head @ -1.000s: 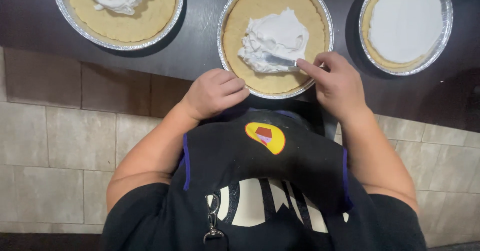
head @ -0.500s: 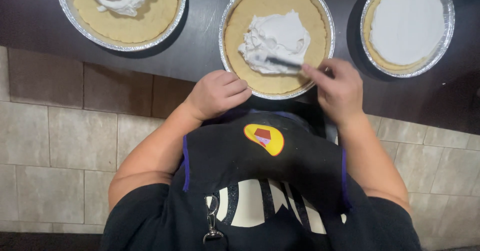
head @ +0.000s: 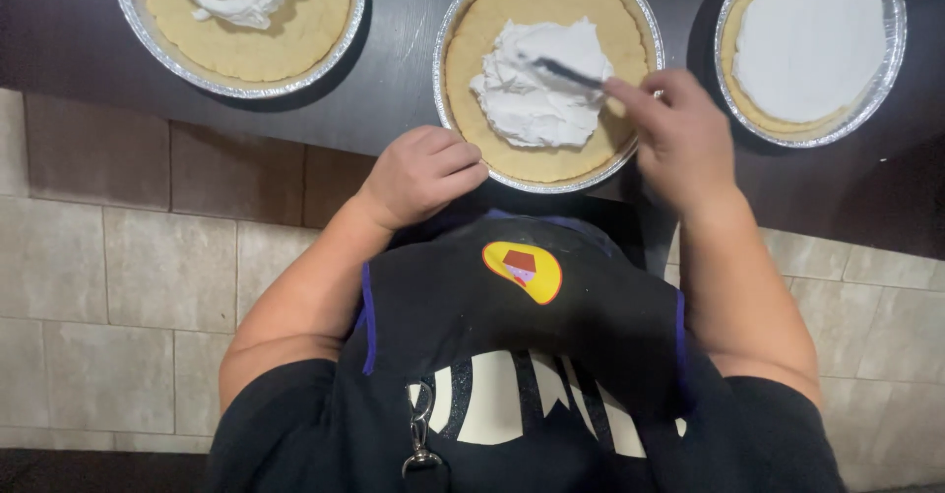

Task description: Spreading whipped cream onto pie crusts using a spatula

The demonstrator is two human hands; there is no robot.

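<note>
Right hand: the right hand (head: 679, 139) hung over the near right edge of the middle pie (head: 548, 70), its grip closed on the handle end of a thin utensil (head: 561, 72).
Utensil: it was dark and blurred, so its exact kind I could not tell. Its long axis ran from lower right, at the fingers (head: 630, 94), to upper left, and the free end pointed up and to the left, into the white cream (head: 536, 85).
Cream: the white mound lay near the centre of the middle pie, a bit toward the right, and left a wide ring of bare tan crust around it.
Left hand: the left hand (head: 421, 173) was clenched in a loose fist with nothing in it. It rested at the near left rim of the middle pie's foil pan, at the edge of the counter (head: 394, 70).
Left pie: a foil pan (head: 236, 21) with tan crust and an unspread heap of cream, well apart to the left, partly cut off by the top of the view.
Right pie: a foil pan (head: 809, 45) whose cream was spread smooth, almost to the crust edge.
Counter: dark surface that carried all three pans.
Below: a tiled floor (head: 118, 296) and the person's black apron (head: 522, 355) with a yellow oval badge.
</note>
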